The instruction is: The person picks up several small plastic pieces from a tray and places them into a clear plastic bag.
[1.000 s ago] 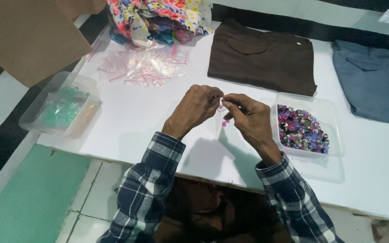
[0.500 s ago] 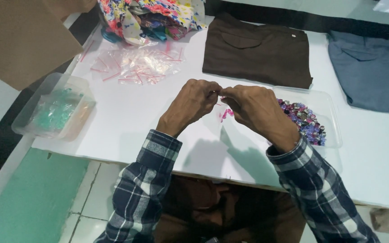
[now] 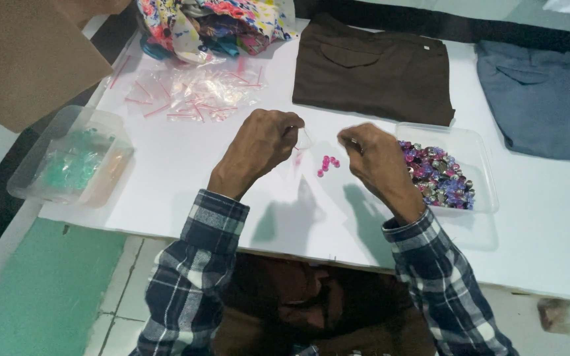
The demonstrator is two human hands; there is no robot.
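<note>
While both hands pinch a clear bag [image 3: 303,140], gem tray [image 3: 479,165] sits right.

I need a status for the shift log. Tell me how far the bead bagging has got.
Done: no filled bags can be made out.
In hand: the left hand pinches a small clear bag; the right hand is closed, and its contents cannot be told. A few pink beads lie between them.
Left: the clear tray holds many beads, and a pile of empty zip bags waits.
</note>
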